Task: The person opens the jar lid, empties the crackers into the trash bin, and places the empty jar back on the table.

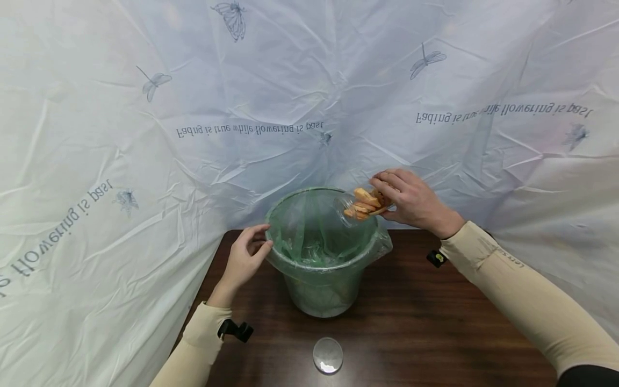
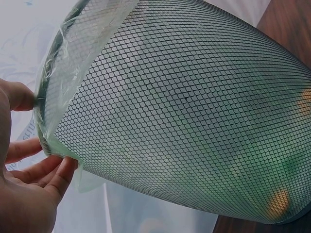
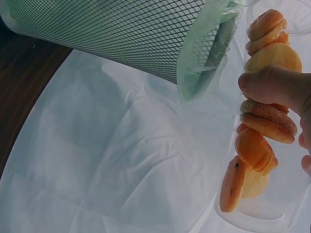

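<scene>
Right hand (image 3: 284,92) gripping clear container (image 3: 252,216), thumb across its side. Cookies (image 3: 267,121) piled along inside, one rougher and browner just past thumb. Container right by rim of mesh bin (image 3: 131,34); touching or not, hard to tell. Green bag (image 3: 199,73) folded over rim. Dark table (image 3: 24,73), edge against white sheet (image 3: 136,160).

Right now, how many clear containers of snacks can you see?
1. The clear container of snacks is in the right hand, by the right rim of the bin in the head view. The green liner obscures the bin's bottom, so more may be hidden there.
</scene>
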`<state>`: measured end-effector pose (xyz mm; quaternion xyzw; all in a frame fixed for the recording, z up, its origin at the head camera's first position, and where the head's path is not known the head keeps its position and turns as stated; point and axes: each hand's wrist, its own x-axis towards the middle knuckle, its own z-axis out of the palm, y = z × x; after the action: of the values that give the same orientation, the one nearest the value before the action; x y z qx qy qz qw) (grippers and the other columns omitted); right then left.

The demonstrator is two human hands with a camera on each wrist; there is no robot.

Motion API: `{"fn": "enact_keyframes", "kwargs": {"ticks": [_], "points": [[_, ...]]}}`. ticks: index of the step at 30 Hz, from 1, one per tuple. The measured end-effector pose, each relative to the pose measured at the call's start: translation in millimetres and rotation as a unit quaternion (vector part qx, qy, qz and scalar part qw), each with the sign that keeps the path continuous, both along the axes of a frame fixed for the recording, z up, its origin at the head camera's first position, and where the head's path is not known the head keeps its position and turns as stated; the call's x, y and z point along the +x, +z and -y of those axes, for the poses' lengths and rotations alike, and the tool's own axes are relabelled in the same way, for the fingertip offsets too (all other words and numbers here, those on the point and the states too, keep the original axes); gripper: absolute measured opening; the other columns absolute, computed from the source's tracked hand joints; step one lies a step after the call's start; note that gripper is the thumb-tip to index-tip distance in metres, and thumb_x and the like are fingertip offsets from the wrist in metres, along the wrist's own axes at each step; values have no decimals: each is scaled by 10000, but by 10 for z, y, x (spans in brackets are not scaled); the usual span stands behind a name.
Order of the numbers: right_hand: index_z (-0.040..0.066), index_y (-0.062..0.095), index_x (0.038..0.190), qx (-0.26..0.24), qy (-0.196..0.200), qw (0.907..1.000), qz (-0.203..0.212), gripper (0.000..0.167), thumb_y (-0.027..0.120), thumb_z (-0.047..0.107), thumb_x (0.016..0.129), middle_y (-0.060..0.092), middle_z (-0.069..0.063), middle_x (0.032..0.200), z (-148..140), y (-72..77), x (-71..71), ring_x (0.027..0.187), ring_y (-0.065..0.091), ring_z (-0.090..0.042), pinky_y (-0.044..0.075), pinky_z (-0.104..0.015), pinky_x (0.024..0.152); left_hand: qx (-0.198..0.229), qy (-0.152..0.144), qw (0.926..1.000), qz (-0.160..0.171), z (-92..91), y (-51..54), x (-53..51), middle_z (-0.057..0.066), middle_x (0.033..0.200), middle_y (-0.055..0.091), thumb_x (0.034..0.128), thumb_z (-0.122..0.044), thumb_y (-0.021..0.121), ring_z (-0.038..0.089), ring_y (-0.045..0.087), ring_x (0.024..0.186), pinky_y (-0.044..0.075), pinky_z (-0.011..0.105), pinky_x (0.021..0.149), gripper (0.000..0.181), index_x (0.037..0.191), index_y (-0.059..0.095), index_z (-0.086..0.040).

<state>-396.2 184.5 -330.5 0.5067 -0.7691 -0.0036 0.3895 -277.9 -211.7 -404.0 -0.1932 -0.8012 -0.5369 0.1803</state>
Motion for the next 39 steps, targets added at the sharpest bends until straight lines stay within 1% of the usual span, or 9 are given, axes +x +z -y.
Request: {"fn": "enact_keyframes", "kwargs": {"ticks": [4, 7, 12, 14, 20, 25, 28, 33, 39], "points": [[-2, 533, 1345, 31, 15, 10000, -29, 983, 983, 246, 507, 566, -211, 1236, 6, 1, -2, 1143, 511, -397, 430, -541, 976, 14, -3, 10000, -67, -2, -4, 0, 290, 1187, 525, 939, -15, 607, 362, 569, 1034, 539, 319, 867, 396, 1300, 523, 123], [-4, 537, 1342, 42, 53, 9999, -81, 987, 987, 251, 501, 568, -214, 1239, 12, 0, -8, 1150, 510, -399, 428, -541, 983, 49, 15, 10000, -26, -4, -9, -4, 289, 1179, 526, 936, -9, 610, 351, 568, 1030, 539, 346, 872, 392, 1297, 528, 120], [-15, 553, 1324, 93, 214, 9992, -332, 936, 972, 225, 522, 579, -210, 1233, 31, -3, -26, 1139, 516, -396, 430, -540, 977, 145, 83, 9998, 49, 67, -208, -147, 170, 1194, 546, 944, -89, 637, 233, 573, 1044, 532, 350, 888, 396, 1318, 557, 17], [-17, 569, 1308, 131, 312, 9979, -555, 876, 945, 189, 545, 591, -204, 1223, 43, -4, -33, 1126, 529, -390, 436, -532, 977, 165, 63, 9998, 20, 77, -238, -167, 169, 1204, 545, 946, -94, 636, 241, 573, 1051, 533, 358, 889, 399, 1322, 555, 10], [2, 595, 1298, 416, 265, 9926, -1110, 590, 728, 92, 731, 613, -164, 1254, 54, -13, -24, 1171, 545, -344, 429, -466, 1033, 22, 23, 10000, -6, -3, -11, -3, 294, 1192, 526, 937, -17, 613, 357, 565, 1038, 537, 422, 871, 399, 1303, 525, 117], [26, 567, 1348, 797, 97, 9875, -1358, 381, 517, 58, 971, 598, -152, 1305, 41, -33, -15, 1236, 524, -312, 359, -436, 1126, -18, 49, 10000, 28, -9, 19, 22, 293, 1184, 528, 940, -24, 611, 336, 562, 1033, 537, 424, 867, 399, 1304, 526, 115], [29, 546, 1369, 846, 36, 9876, -1325, 374, 482, 58, 1002, 589, -151, 1321, 34, -41, -16, 1254, 514, -307, 336, -433, 1144, 29, 32, 10000, 41, -9, 12, 22, 296, 1183, 528, 940, -28, 613, 343, 559, 1035, 534, 441, 864, 398, 1303, 528, 113], [31, 537, 1377, 788, 15, 9895, -1215, 401, 532, 101, 982, 585, -148, 1330, 20, -29, -22, 1259, 511, -307, 333, -438, 1146, 47, 9, 10000, 0, -11, 1, 19, 297, 1182, 525, 940, -21, 609, 334, 561, 1031, 538, 409, 862, 395, 1301, 528, 117], [37, 531, 1384, 851, 15, 9890, -1208, 375, 428, 145, 1040, 579, -147, 1337, 20, -14, -7, 1260, 509, -306, 323, -431, 1153, 29, 47, 10000, 18, -13, -2, 13, 281, 1193, 524, 943, -21, 606, 305, 564, 1036, 537, 359, 868, 398, 1311, 525, 108]]}}
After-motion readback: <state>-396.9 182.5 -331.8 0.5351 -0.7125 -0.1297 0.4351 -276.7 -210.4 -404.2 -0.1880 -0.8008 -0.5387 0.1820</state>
